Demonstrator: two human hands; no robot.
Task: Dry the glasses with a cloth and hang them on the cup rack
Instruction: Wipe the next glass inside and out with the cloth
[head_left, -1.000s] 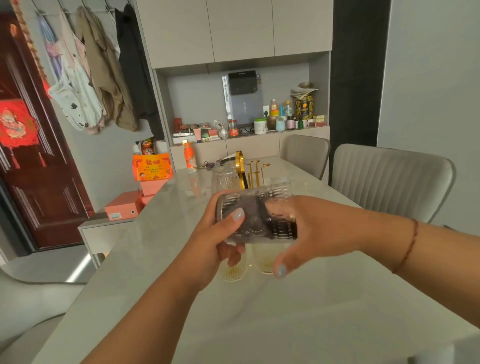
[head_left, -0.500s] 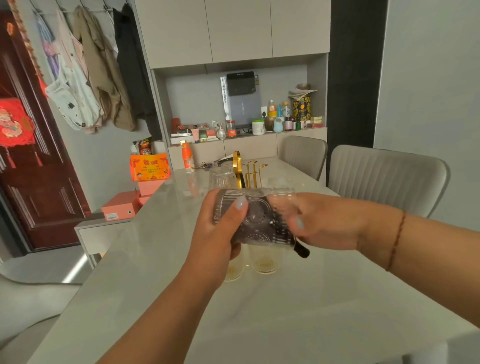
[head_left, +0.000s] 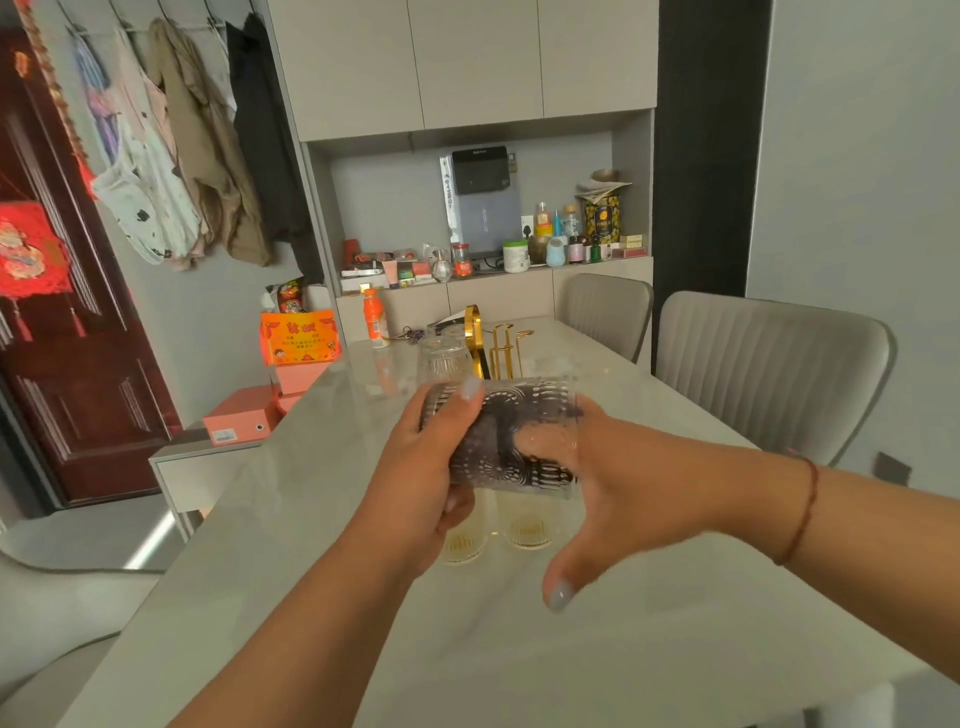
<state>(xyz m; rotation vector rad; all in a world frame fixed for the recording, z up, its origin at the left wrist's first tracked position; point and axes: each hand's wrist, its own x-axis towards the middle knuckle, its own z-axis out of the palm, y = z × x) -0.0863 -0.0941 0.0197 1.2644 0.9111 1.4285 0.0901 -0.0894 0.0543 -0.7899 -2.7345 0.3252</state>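
Head camera looks down at two bare hands over a pale tabletop (head_left: 675, 649). The left hand (head_left: 415, 483) holds a clear glass (head_left: 514, 436) on its side, up in the air. Its thumb lies across the top of the glass and its other fingers curl under, so it squeezes the glass all round. A dark cloth (head_left: 498, 441) is stuffed inside the glass. The right hand (head_left: 613, 478) has some fingers (head_left: 535, 441) poked in at the open end, pressing on the cloth. Its thumb sticks out and down, touching nothing.

Two more glasses (head_left: 493, 535) stand on the tabletop right under the hands. Farther back is the gold cup rack (head_left: 501, 343), with another glass (head_left: 444, 358) just beside it. I cannot tell if that one hangs on the rack or only stands in front of it.

I think this is the drying part, and the glass is not yet on the rack.

What could go wrong? The glass may be wet and slippery. If the left hand lets go a bit while the right hand twists the cloth, the glass could slip. It would fall on the two glasses below and might break. Pushing too hard inside could also crack it.
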